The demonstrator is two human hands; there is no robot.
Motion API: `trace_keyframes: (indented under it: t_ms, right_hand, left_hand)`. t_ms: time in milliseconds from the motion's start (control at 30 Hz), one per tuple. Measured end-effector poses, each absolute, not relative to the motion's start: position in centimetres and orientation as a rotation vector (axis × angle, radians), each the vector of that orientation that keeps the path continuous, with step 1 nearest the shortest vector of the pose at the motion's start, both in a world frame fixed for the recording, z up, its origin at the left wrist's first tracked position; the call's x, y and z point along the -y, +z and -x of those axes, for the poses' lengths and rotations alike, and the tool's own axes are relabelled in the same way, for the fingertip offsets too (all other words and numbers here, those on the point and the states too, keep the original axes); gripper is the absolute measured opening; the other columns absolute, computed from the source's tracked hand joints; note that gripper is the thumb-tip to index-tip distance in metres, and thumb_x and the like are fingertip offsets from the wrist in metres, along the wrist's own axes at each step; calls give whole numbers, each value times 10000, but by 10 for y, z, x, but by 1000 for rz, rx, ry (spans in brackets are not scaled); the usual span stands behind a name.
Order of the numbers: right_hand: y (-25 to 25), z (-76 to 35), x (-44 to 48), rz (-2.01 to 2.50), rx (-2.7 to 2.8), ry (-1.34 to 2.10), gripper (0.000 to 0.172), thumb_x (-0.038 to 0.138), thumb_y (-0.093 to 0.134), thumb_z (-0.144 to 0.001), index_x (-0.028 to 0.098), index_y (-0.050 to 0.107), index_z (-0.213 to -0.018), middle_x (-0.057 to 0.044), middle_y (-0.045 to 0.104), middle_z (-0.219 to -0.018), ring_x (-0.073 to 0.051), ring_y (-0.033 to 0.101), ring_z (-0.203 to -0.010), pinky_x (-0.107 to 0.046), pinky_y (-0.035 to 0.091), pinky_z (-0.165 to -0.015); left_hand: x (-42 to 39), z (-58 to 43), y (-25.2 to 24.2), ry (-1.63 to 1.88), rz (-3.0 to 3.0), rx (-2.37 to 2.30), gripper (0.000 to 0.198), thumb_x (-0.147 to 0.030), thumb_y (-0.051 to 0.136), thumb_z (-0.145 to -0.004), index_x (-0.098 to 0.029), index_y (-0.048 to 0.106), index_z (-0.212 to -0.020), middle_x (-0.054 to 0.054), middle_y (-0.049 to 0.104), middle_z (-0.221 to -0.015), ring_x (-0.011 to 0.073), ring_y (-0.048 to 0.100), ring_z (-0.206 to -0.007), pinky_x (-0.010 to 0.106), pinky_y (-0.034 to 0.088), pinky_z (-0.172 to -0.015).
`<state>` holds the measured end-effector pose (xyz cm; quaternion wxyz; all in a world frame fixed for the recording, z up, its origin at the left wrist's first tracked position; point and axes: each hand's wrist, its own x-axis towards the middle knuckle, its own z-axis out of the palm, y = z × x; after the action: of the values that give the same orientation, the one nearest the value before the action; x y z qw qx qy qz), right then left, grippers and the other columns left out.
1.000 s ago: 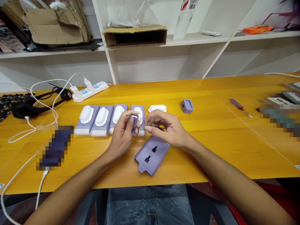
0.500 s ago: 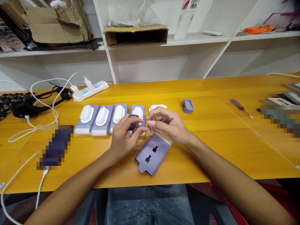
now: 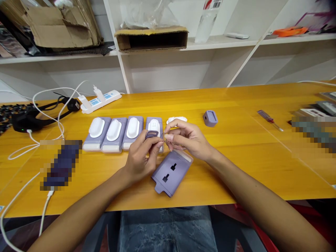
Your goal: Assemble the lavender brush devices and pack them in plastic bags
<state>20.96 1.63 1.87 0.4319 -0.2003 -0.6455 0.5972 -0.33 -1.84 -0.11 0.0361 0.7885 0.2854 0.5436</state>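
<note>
My left hand [image 3: 139, 155] is closed around a small purple part with an oval rim [image 3: 152, 133], held above the table. My right hand [image 3: 190, 140] pinches thin wire-like pieces [image 3: 163, 136] right beside the left fingertips; their exact kind is too small to make out. Below both hands lies a flat purple casing [image 3: 172, 173] with two black keyhole-shaped slots and a pale end. Behind the left hand stands a row of several purple units [image 3: 112, 136] with white oval tops. A white bristled piece [image 3: 176, 119] is partly hidden behind my right hand.
A small purple block [image 3: 210, 119] and a screwdriver [image 3: 270, 120] lie to the right. At the left are a power strip [image 3: 101, 102] with plugs, a black headset [image 3: 42, 115], white cables and a blurred-out phone [image 3: 63, 163]. Shelves with cardboard boxes [image 3: 152, 40] rise behind.
My left hand has turned and its fingers have curled in more, so the purple part's oval rim tilts upward and shows more. My right hand stays nearly in place.
</note>
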Motion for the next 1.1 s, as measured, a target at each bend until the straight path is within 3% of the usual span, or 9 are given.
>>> trace_keyframes:
  t_ms: [267,400,500,767,1100]
  right_hand:
    - [21,-207,-12,525,1552,1555,260,382,802,-1021,238,590,-1067,124,467,-594,-75,344,-521,-219,304,-511]
    - [22,-207,-10,556,1576,1552,244,399,764,-1026,241,606,-1125,128,396,-610,-88,302,-529,-229,271,-507]
    - [24,-208,-8,584,1609,1519,234,429,748,-1034,236,617,-1061,119,368,-620,-91,282,-533,-238,234,-498]
    - [23,-200,-4,661,1664,1371,454,393,985,-840,244,565,-928,120,464,-622,-74,351,-534,-236,246,-500]
    - [21,-196,-4,712,1607,1267,366,438,957,-872,208,710,-1012,104,514,-626,-81,397,-528,-257,284,-509]
  left_hand:
    - [19,3,0,1712,-2362,-892,159,-37,673,-1035,-185,698,-1086,31,670,-940,139,627,-803,249,520,-660]
    - [20,3,1,1719,-2337,-905,144,-51,677,-1035,-185,702,-1083,31,663,-936,139,646,-795,252,543,-659]
    - [20,3,2,1722,-2328,-919,136,-54,681,-1033,-185,699,-1067,25,655,-928,131,633,-782,246,536,-646]
    - [21,0,2,1732,-2324,-927,123,-59,702,-1011,-178,690,-1039,10,644,-895,117,629,-732,232,536,-610]
    - [20,2,-2,1714,-2255,-973,67,-125,722,-1023,-185,712,-993,-2,651,-872,102,644,-688,222,537,-593]
